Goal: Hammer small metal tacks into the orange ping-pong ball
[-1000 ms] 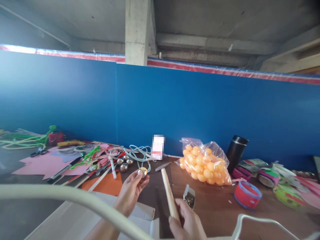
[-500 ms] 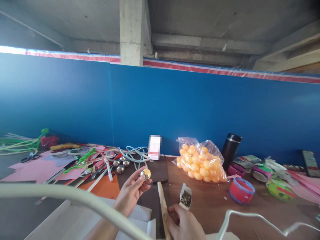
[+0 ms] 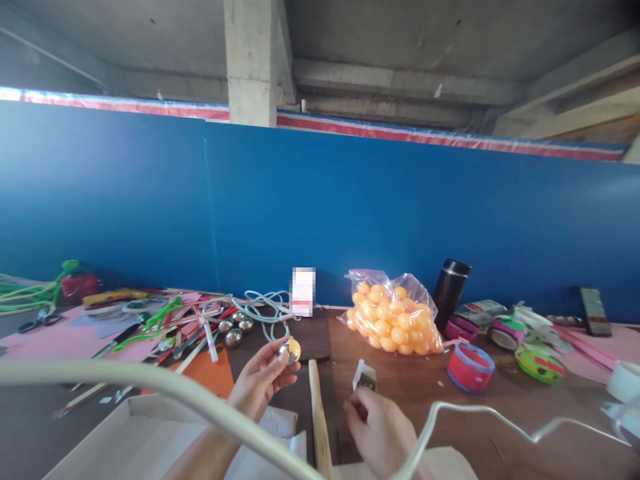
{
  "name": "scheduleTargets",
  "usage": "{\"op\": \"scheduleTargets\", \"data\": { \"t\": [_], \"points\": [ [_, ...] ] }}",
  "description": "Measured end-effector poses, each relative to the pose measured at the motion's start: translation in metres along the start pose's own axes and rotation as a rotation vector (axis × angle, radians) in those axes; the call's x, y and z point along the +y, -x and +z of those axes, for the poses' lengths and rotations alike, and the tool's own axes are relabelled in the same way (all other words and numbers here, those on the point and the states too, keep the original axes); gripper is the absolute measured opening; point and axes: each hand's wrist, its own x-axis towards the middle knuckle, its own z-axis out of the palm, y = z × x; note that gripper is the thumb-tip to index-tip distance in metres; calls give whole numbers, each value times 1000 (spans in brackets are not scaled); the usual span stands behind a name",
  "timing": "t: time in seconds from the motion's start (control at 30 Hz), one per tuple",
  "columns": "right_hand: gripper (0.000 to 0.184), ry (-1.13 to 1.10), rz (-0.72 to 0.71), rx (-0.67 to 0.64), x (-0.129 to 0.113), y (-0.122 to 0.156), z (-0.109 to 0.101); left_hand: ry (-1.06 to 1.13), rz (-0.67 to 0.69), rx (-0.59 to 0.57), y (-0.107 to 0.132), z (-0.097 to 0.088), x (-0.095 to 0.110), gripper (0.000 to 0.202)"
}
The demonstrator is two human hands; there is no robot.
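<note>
My left hand (image 3: 260,381) is raised over the table and pinches a small orange ball with a shiny silver piece on it (image 3: 290,349) between thumb and fingertips. My right hand (image 3: 380,430) hovers low, back toward me, fingers bent and reaching at a small open white box of metal tacks (image 3: 365,377); the fingertips are hidden. A hammer with a wooden handle (image 3: 317,413) lies on the brown table (image 3: 500,427) between my hands, touched by neither. Its head rests by a dark block (image 3: 313,337).
A clear bag of orange balls (image 3: 393,320), a black tumbler (image 3: 450,293) and tape rolls (image 3: 470,367) stand to the right. Silver balls (image 3: 233,331), cords, pens, pink paper and scissors (image 3: 35,320) clutter the left. An open white carton (image 3: 135,440) and bent white wire (image 3: 150,385) lie near me.
My right hand laid the hammer down on the table, let go of its handle and moved right to the tack box. My left hand kept the ball up.
</note>
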Motion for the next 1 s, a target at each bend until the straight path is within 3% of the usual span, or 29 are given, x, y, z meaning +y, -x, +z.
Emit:
{"op": "scheduleTargets", "data": {
  "t": [0.2, 0.27, 0.33, 0.47, 0.63, 1.0],
  "points": [
    [28, -1, 109, 186, 38, -24, -39, -22, -47, 15, 1, 2, 3, 34],
    [24, -4, 134, 197, 42, -27, -37, -27, -62, 22, 2, 3, 4, 34],
    [21, -9, 72, 197, 39, -28, -29, -33, -66, 25, 2, 3, 3, 33],
    [22, 43, 58, 92, 26, -25, -17, -65, -44, 12, 2, 2, -2, 32],
    [20, 196, 58, 34, 19, -26, -17, -61, -48, 12, 2, 2, -5, 35],
    [19, 247, -2, 28, 30, -30, -5, -85, -70, -2, 3, 3, -6, 35]
  ]
}}
